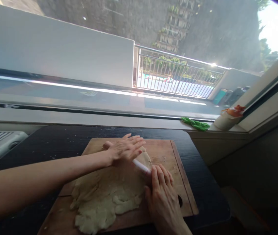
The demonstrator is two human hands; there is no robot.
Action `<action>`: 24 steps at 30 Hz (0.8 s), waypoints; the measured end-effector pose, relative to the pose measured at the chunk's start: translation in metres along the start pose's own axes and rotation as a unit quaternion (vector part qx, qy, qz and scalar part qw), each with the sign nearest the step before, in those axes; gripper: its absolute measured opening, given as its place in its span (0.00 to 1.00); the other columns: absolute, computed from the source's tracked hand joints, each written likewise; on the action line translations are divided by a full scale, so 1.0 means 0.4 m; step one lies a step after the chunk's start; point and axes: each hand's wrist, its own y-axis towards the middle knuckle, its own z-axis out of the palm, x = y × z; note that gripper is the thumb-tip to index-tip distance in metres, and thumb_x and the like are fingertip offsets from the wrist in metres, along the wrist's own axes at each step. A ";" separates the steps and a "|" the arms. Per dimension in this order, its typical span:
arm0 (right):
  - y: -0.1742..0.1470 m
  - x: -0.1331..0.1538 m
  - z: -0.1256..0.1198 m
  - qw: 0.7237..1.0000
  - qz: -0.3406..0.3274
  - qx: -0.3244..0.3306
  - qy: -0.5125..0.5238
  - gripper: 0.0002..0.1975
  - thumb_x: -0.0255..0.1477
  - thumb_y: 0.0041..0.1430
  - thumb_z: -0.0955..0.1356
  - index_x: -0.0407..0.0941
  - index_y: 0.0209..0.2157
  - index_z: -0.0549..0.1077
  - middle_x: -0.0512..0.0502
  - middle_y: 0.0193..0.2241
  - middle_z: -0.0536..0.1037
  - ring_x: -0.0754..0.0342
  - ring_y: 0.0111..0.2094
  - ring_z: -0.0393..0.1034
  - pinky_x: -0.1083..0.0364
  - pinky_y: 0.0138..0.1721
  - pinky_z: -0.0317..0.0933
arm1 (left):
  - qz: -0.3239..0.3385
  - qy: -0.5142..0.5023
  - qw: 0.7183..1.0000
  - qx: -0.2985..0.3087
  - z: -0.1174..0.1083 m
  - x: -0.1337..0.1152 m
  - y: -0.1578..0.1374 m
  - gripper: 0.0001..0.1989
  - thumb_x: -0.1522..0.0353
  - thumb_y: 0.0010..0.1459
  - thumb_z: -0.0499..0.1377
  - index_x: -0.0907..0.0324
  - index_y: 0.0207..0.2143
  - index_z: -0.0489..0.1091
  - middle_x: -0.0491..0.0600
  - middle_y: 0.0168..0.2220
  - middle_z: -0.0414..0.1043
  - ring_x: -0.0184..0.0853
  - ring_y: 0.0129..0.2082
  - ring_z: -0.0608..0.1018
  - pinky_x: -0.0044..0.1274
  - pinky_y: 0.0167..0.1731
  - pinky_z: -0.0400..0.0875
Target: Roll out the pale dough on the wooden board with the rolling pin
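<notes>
A rolling pin [141,165] lies slantwise across a wide, uneven sheet of pale dough [104,195]. My left hand [125,150] rests on its far-left part with fingers stretched out and spread, palm down. Over the pin's right end my right hand [163,192] is curved, fingers side by side and thumb on the near side. Both hands cover much of the pin, and its middle is partly smeared by motion. Under the dough is a wooden cutting board [180,176] with a dark hole near its right edge. The dough has ragged, lumpy near edges.
The board stands on a dark table [62,140] with light specks. Behind it runs a windowsill holding a green cloth [195,124] and a white pot [227,120] with something orange on top. A white slatted unit [1,140] is at the left, beyond the table.
</notes>
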 end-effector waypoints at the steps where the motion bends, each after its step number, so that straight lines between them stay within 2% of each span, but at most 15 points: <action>1: 0.006 -0.007 0.007 1.000 0.016 -0.007 -0.009 0.24 0.29 0.61 0.62 0.40 0.59 0.61 0.37 0.57 0.67 0.41 0.61 0.55 0.42 0.59 0.55 | -0.017 0.005 1.000 -0.006 0.008 0.002 0.041 0.26 0.57 0.66 0.39 0.56 0.61 0.59 0.51 0.63 0.57 0.40 0.64 0.57 0.38 0.63 0.44; 3: 0.016 -0.019 0.017 0.999 0.039 -0.012 -0.022 0.23 0.28 0.62 0.61 0.38 0.58 0.62 0.36 0.57 0.66 0.41 0.62 0.53 0.42 0.59 0.56 | -0.063 0.012 0.997 -0.032 0.019 0.005 0.092 0.27 0.58 0.66 0.38 0.60 0.60 0.60 0.54 0.62 0.59 0.40 0.64 0.58 0.38 0.62 0.46; 4: 0.016 -0.020 0.020 0.999 0.042 -0.015 -0.026 0.23 0.27 0.62 0.61 0.36 0.58 0.63 0.34 0.57 0.66 0.41 0.62 0.53 0.43 0.58 0.56 | -0.078 0.015 0.996 -0.048 0.023 0.006 0.094 0.27 0.59 0.66 0.38 0.61 0.59 0.61 0.54 0.62 0.61 0.40 0.64 0.58 0.38 0.62 0.46; 6: 0.004 -0.011 0.026 0.999 0.022 -0.025 -0.025 0.22 0.26 0.62 0.61 0.35 0.56 0.64 0.33 0.56 0.67 0.42 0.61 0.56 0.43 0.57 0.57 | -0.062 0.019 0.996 -0.065 0.033 0.006 0.050 0.26 0.60 0.66 0.38 0.58 0.58 0.63 0.51 0.60 0.63 0.38 0.64 0.58 0.37 0.63 0.45; 8: -0.015 0.005 0.029 0.999 -0.018 -0.026 -0.008 0.20 0.25 0.63 0.60 0.36 0.56 0.65 0.34 0.55 0.69 0.43 0.59 0.59 0.44 0.57 0.57 | 0.001 0.026 0.998 -0.053 0.044 0.005 -0.026 0.23 0.61 0.65 0.41 0.53 0.58 0.64 0.46 0.60 0.64 0.37 0.64 0.57 0.38 0.64 0.40; 10: -0.023 0.012 0.029 0.999 -0.038 -0.018 0.015 0.19 0.27 0.64 0.60 0.37 0.55 0.66 0.36 0.54 0.71 0.43 0.59 0.60 0.44 0.58 0.57 | 0.011 0.036 0.997 -0.060 0.051 0.002 -0.078 0.24 0.61 0.64 0.43 0.55 0.59 0.63 0.48 0.62 0.61 0.38 0.64 0.58 0.37 0.64 0.39; 11: -0.019 0.008 0.028 0.999 -0.035 -0.013 0.026 0.19 0.29 0.64 0.60 0.38 0.54 0.67 0.36 0.54 0.71 0.43 0.59 0.59 0.43 0.58 0.56 | 0.010 0.035 0.998 -0.053 0.052 0.000 -0.079 0.24 0.61 0.64 0.43 0.55 0.59 0.63 0.48 0.62 0.61 0.38 0.64 0.58 0.37 0.64 0.40; 14: 0.024 -0.032 0.026 0.999 -0.002 0.010 0.042 0.21 0.35 0.64 0.61 0.39 0.55 0.67 0.36 0.56 0.68 0.41 0.61 0.56 0.40 0.59 0.53 | -0.025 0.016 0.999 -0.024 0.050 -0.003 0.005 0.25 0.60 0.65 0.41 0.56 0.58 0.63 0.48 0.61 0.62 0.38 0.64 0.58 0.38 0.63 0.43; 17: 0.062 -0.068 0.026 0.998 0.017 0.038 0.043 0.24 0.34 0.63 0.62 0.36 0.56 0.65 0.33 0.57 0.66 0.39 0.62 0.53 0.39 0.60 0.52 | -0.062 0.008 0.998 -0.011 0.043 -0.007 0.102 0.26 0.60 0.66 0.37 0.58 0.58 0.64 0.49 0.60 0.63 0.38 0.64 0.57 0.39 0.62 0.45; 19: 0.062 -0.067 0.023 0.998 0.012 0.046 0.046 0.23 0.31 0.63 0.62 0.34 0.57 0.64 0.32 0.57 0.67 0.39 0.62 0.52 0.41 0.59 0.54 | -0.049 0.016 0.999 0.011 0.035 -0.008 0.108 0.27 0.58 0.66 0.37 0.57 0.58 0.63 0.49 0.61 0.62 0.39 0.65 0.56 0.39 0.62 0.44; 22: 0.042 -0.049 0.015 0.996 -0.021 0.057 0.066 0.23 0.26 0.63 0.60 0.34 0.59 0.61 0.34 0.58 0.65 0.42 0.64 0.48 0.44 0.59 0.55 | 0.017 0.031 0.997 0.064 0.024 -0.002 0.068 0.28 0.55 0.65 0.39 0.53 0.62 0.57 0.48 0.65 0.54 0.38 0.65 0.53 0.38 0.63 0.40; 24: 0.038 -0.054 0.007 0.994 -0.020 0.064 0.082 0.23 0.27 0.64 0.59 0.36 0.59 0.61 0.36 0.60 0.63 0.43 0.65 0.46 0.44 0.60 0.55 | 0.047 0.032 0.994 0.097 0.021 0.002 0.074 0.29 0.54 0.64 0.40 0.53 0.64 0.52 0.49 0.67 0.49 0.38 0.66 0.52 0.38 0.63 0.37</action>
